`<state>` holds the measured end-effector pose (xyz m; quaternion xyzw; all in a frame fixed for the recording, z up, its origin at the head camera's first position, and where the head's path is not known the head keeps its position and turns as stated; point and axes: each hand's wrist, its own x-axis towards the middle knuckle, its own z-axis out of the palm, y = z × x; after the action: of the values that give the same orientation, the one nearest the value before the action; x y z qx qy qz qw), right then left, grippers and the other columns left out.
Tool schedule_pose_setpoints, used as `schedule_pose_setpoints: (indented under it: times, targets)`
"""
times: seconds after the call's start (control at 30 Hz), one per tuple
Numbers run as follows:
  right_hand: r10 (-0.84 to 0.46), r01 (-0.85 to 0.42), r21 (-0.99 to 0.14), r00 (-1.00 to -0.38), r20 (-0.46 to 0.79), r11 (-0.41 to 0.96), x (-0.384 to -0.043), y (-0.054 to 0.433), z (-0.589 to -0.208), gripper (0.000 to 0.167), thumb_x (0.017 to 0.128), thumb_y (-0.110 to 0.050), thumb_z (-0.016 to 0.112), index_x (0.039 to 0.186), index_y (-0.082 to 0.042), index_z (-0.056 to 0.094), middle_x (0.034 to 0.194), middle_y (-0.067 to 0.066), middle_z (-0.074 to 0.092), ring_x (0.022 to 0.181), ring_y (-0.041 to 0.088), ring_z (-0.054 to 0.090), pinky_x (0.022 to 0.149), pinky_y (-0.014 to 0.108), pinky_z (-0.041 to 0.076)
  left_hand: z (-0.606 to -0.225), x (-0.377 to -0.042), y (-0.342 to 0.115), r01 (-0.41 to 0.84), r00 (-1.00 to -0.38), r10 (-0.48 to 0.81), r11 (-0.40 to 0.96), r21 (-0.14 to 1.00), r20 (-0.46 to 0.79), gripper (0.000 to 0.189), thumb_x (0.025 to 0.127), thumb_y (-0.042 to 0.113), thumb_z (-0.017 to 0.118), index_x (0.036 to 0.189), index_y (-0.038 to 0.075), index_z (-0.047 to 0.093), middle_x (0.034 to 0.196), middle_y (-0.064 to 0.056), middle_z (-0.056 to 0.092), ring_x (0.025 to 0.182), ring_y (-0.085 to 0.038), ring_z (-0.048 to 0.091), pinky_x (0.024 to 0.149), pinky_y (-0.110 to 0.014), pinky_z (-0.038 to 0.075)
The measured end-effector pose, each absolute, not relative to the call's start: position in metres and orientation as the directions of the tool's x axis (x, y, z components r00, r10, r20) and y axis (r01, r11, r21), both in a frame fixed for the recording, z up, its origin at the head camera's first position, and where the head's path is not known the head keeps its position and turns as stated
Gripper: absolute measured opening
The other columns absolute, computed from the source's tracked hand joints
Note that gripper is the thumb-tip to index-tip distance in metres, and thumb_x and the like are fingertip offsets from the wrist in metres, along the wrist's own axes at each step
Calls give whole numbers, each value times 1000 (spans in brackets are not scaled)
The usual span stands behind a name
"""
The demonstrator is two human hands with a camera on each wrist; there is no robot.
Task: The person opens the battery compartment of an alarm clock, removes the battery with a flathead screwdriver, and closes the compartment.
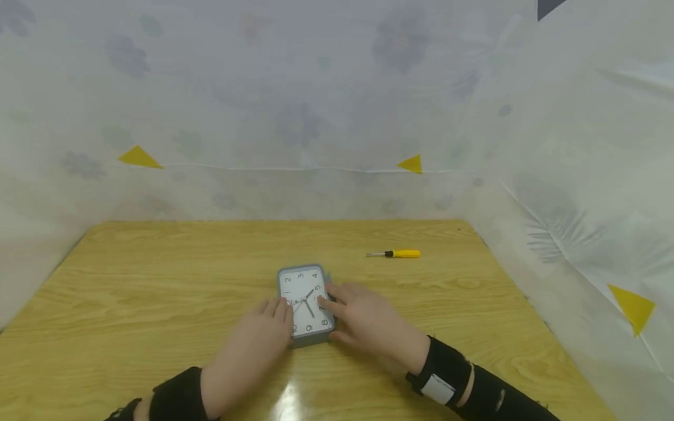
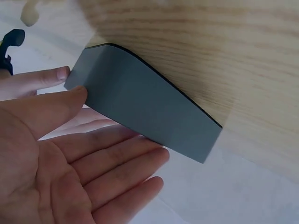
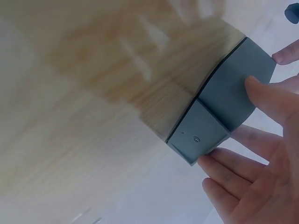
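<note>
A grey square alarm clock (image 1: pixel 305 316) lies face up on the table, its 3 at the far side and its 9 at the near side. At its left edge is my left hand (image 1: pixel 265 327), fingers over the rim of the dial and thumb against the grey side wall (image 2: pixel 135 102). My right hand (image 1: pixel 368 318) holds the right edge, with fingertips over the dial and the thumb at the near corner. In the right wrist view, the clock's casing (image 3: pixel 233 88) shows a recessed panel (image 3: pixel 198 130) with a small round mark.
A screwdriver (image 1: pixel 405 254) with a yellow handle lies farther back to the right on the wooden table (image 1: pixel 174 275). Pale flowered sheeting (image 1: pixel 295 117) hangs behind and beside the table, with yellow triangles (image 1: pixel 139 157) on it.
</note>
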<state>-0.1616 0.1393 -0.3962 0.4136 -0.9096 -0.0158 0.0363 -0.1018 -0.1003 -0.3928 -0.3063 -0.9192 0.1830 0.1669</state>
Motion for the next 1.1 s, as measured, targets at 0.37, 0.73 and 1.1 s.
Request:
schedule_pose_setpoints:
  times: [0.37, 0.73, 1.1]
  targets:
    - [-773, -773, 20, -633, 40, 634, -150, 138, -396, 68, 96, -46, 79, 154, -18, 58, 162, 11, 52, 146, 28, 56, 120, 43, 47, -396, -85, -100, 501, -795, 586, 781, -372, 158, 36, 95, 20, 79, 123, -3, 75, 126, -20, 76, 119, -30, 74, 103, -39, 60]
    - [-791, -791, 31, -610, 52, 612, -150, 137, -394, 69, 95, -47, 79, 153, -16, 58, 160, 10, 54, 146, 28, 56, 121, 44, 46, -394, -94, -126, 514, -855, 495, 847, 134, 153, 79, 88, 37, 87, 145, -9, 57, 148, -29, 60, 136, -45, 61, 113, -57, 51]
    - [-813, -806, 100, -579, 67, 583, -142, 134, -393, 75, 96, -48, 77, 156, -10, 53, 162, 8, 53, 148, 26, 53, 125, 42, 42, -391, -152, -157, 402, -902, 432, 843, 358, -4, 103, 79, 21, 93, 159, -10, 36, 158, -33, 47, 142, -50, 53, 117, -62, 44]
